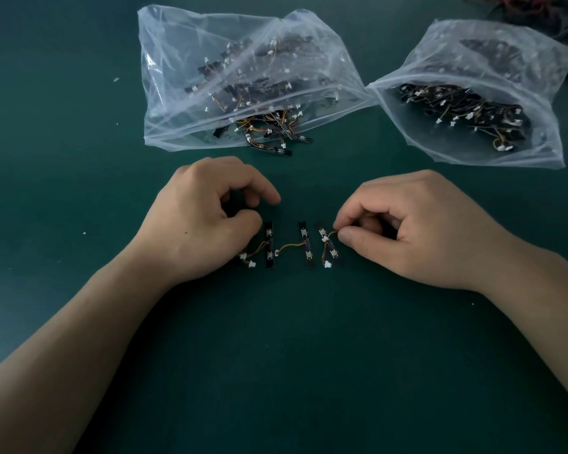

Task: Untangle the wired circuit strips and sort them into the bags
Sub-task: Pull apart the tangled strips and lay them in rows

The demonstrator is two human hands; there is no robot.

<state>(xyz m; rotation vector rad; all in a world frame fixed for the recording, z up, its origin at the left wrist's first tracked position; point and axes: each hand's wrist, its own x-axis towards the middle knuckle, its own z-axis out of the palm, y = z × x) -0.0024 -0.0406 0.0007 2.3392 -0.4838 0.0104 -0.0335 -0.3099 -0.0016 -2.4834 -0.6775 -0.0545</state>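
The right hand point(417, 231) pinched a wire point(331, 234) at the chain's right end, probably to draw it straight. The left hand point(204, 221) curled over the left end, its grip unclear. 3 strips point(305, 245) lay side by side between them, with 2 part-filled bags point(164, 93) just beyond.

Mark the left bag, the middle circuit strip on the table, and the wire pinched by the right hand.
left bag point(164, 47), head view, bare clear wall near its upper left corner.
middle circuit strip point(305, 245), head view, middle of the black board.
wire point(331, 234), head view, its orange upper stretch.
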